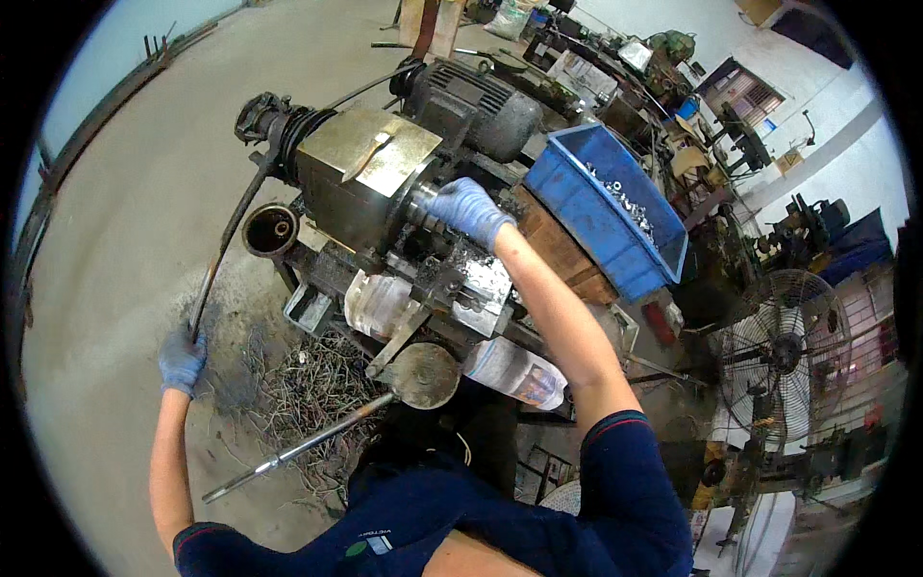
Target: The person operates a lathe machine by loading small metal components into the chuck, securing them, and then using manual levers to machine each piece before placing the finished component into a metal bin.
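Observation:
My left hand (183, 361), in a blue-grey work glove, is closed round the lower end of a long dark lever (229, 236). This lever runs up to the far-left end of a small lathe's headstock (351, 207). Also gloved, my right hand (466, 207) is at the lathe's spindle nose (420, 200), fingers curled in against it. Whatever those fingers hold is hidden under the glove. A paintbrush (367, 157) lies on the headstock's bright metal cover. Below my right hand are the oily slide (481, 293) and a handle bar (303, 447) with a metal shaft.
A blue plastic bin (601, 240) with small metal parts stands right of the lathe, near a motor (476, 106). Plastic bottles (514, 373) sit by the slide. Curled metal shavings (308, 404) cover the floor at lower left. A large fan (784, 351) stands at right.

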Tool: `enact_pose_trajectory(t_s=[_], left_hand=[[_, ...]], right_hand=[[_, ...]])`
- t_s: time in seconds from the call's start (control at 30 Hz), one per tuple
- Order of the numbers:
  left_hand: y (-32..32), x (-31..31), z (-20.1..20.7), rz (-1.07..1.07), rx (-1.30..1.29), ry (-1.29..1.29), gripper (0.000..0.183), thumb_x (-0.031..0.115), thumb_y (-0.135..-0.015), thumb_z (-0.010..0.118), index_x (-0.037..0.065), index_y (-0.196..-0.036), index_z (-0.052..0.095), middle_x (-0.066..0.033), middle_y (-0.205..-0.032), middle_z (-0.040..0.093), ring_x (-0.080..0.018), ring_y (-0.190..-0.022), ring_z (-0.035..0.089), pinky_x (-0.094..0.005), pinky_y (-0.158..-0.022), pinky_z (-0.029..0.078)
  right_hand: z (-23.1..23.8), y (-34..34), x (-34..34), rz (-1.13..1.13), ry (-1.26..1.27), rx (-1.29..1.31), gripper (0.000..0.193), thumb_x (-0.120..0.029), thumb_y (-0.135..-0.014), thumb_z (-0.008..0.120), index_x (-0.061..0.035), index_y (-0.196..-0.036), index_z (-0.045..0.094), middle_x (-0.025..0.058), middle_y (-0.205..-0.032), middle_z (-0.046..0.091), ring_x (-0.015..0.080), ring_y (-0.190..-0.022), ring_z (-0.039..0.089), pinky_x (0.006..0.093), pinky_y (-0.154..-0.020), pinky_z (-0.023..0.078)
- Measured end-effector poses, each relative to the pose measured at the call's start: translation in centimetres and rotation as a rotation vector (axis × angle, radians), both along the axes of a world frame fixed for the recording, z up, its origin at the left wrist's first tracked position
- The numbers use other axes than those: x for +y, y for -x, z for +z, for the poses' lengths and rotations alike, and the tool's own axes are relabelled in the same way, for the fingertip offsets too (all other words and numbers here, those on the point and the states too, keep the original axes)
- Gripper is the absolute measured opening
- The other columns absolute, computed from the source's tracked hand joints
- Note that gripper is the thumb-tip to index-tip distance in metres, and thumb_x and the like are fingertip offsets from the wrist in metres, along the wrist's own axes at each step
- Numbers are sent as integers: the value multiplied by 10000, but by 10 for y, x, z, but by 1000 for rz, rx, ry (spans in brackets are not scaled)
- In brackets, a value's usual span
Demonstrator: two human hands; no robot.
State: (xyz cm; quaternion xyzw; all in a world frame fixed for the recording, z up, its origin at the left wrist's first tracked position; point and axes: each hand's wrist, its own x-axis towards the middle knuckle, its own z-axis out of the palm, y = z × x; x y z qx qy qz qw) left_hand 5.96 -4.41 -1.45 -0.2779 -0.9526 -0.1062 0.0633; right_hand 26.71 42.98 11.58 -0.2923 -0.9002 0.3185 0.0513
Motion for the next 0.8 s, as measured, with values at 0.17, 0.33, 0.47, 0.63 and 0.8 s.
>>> enact_pose_trajectory(t_s=[0.17,0.33,0.47,0.63,0.8], left_hand=[[86,-28,11,-130,222,175,148,154,-769,553,64,-883,579,-165,-763,611,-358,-742,600,-465,-650,462],[159,-39,5,11,302,299,88,136,-804,527,77,-850,574,-162,-800,619,-338,-768,619,-463,-662,479],[158,-32,-1,60,162,177,197,223,-828,548,98,-968,607,-159,-930,630,-328,-829,623,-427,-735,495],[74,83,-31,-83,-204,-901,382,308,-878,565,18,-1125,586,-104,-1009,654,-203,-928,605,-341,-811,460],[75,125,-249,-295,-579,-47,463,382,-799,581,80,-1149,579,-171,-1089,616,-308,-982,604,-398,-817,473]], right_hand=[[10,5,5,-85,108,57,587,-556,-705,662,15,-839,681,169,-737,660,218,-667,624,348,-660,472],[12,9,2,-21,68,-12,547,-516,-715,657,4,-882,682,174,-750,663,259,-690,637,353,-691,479],[35,-15,-20,-63,-113,70,427,-407,-718,643,0,-841,676,189,-807,653,297,-753,638,364,-724,493],[75,-162,-40,-93,-462,488,327,-330,-740,698,-7,-762,657,184,-902,635,303,-870,620,337,-751,486],[30,-314,-30,-366,-337,193,269,-265,-745,703,-4,-798,665,160,-867,657,266,-770,639,331,-711,492]])
